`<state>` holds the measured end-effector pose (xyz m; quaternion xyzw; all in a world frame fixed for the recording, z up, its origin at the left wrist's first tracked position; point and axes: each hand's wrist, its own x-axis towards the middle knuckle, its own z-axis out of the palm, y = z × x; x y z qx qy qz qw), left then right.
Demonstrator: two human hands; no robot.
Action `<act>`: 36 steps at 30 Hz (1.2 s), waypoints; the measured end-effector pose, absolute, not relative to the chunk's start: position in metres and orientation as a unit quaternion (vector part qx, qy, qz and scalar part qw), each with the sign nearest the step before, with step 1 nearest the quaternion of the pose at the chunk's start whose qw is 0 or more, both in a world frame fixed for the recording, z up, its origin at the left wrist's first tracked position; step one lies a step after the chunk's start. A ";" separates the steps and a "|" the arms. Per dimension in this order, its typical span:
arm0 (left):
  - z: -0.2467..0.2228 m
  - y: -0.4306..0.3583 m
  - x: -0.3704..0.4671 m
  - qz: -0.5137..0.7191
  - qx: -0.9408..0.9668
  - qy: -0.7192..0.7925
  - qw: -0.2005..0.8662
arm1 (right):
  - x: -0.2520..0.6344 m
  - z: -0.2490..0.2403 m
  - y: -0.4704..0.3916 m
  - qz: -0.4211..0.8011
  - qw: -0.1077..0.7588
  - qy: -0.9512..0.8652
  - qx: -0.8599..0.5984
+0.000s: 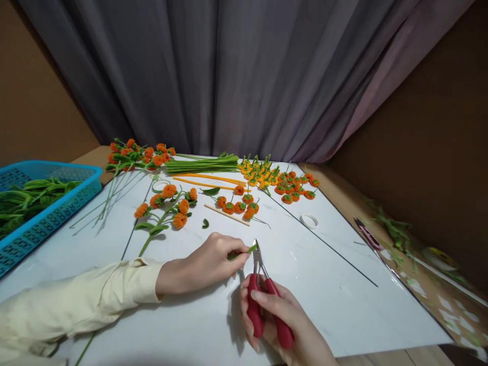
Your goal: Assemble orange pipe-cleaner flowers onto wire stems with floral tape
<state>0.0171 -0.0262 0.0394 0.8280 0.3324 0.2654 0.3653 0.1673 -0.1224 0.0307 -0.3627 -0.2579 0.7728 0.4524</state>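
Pinched a fuzzy green strip (252, 248) in the left hand (213, 260) and gripped metal cutters (254, 311) with smooth, curved red handles in the right hand (295, 314), blades beside the strip's tip.

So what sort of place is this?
Probably a small craft workspace: orange fuzzy-wire flowers, a bundle of straight green stems and red-handled metal cutters in the right hand, over a white marbled tabletop.
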 end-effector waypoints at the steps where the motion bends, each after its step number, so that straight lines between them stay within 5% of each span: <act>1: 0.040 -0.026 0.017 0.271 0.846 0.321 0.328 | 0.167 0.031 -0.122 0.768 0.448 -0.266 -0.372; 7: 0.040 -0.030 0.013 0.272 0.910 0.241 0.198 | 0.166 0.030 -0.121 0.756 0.448 -0.284 -0.384; 14: 0.044 -0.034 0.009 0.288 0.921 0.207 0.163 | 0.170 0.032 -0.121 0.757 0.431 -0.313 -0.378; 31: 0.050 -0.027 0.010 0.273 0.903 0.216 0.251 | 0.173 0.029 -0.121 0.742 0.421 -0.348 -0.390; 36: 0.057 -0.013 0.011 0.235 0.849 0.253 0.400 | 0.170 0.026 -0.124 0.747 0.456 -0.303 -0.377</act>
